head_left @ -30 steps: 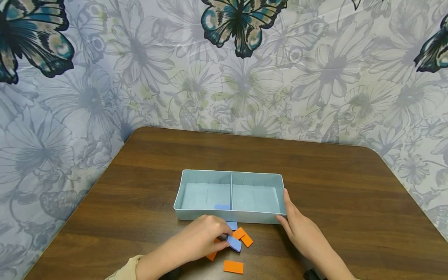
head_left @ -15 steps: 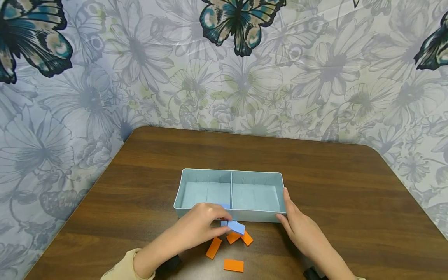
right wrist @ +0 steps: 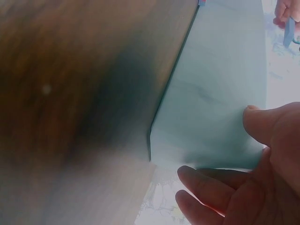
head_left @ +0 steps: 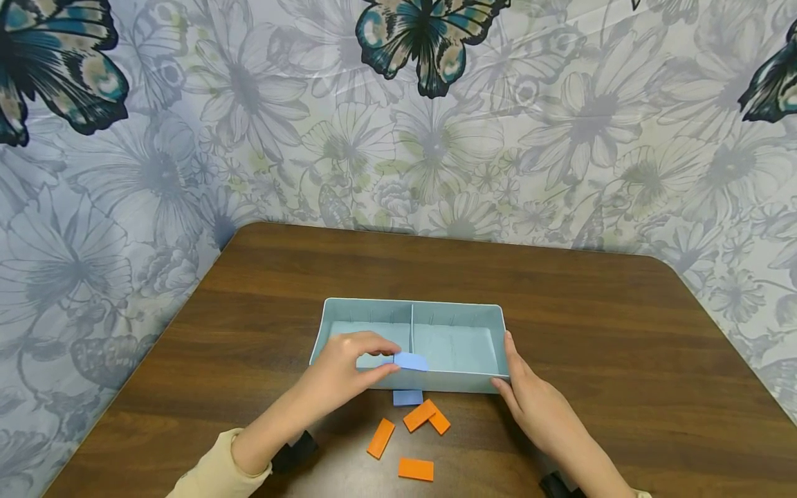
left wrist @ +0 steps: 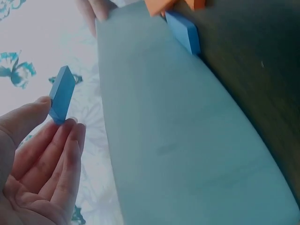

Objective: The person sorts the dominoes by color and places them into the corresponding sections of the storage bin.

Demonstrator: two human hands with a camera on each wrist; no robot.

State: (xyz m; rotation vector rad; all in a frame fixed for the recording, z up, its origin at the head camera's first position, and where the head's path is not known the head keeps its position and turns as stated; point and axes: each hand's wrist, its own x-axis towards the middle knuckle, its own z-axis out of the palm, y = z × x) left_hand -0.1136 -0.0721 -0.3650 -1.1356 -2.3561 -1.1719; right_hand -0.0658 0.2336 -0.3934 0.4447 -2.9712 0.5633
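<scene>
My left hand (head_left: 349,360) pinches a flat blue block (head_left: 411,361) between thumb and fingertips. The block overlaps the front rim of a light blue two-compartment box (head_left: 461,382), near its divider (head_left: 411,328). In the left wrist view the held blue block (left wrist: 62,93) stands out past the fingertips, raised beside the box wall (left wrist: 154,117). Behind the left hand, a sliver of another blue block shows in the left compartment. My right hand (head_left: 538,408) holds the box's right front corner, thumb on the front wall and fingers along the end.
On the brown table (head_left: 529,283), a blue block (head_left: 407,398) lies right against the box front. Nearer are several orange blocks: an overlapping pair (head_left: 420,416), a slanted orange block (head_left: 380,438) and a nearest orange block (head_left: 416,469). A butterfly-patterned cloth (head_left: 429,159) hangs behind.
My left hand has lifted the blue block from among the orange ones and carried it up and away to the box's front rim. My right hand stays at the box corner.
</scene>
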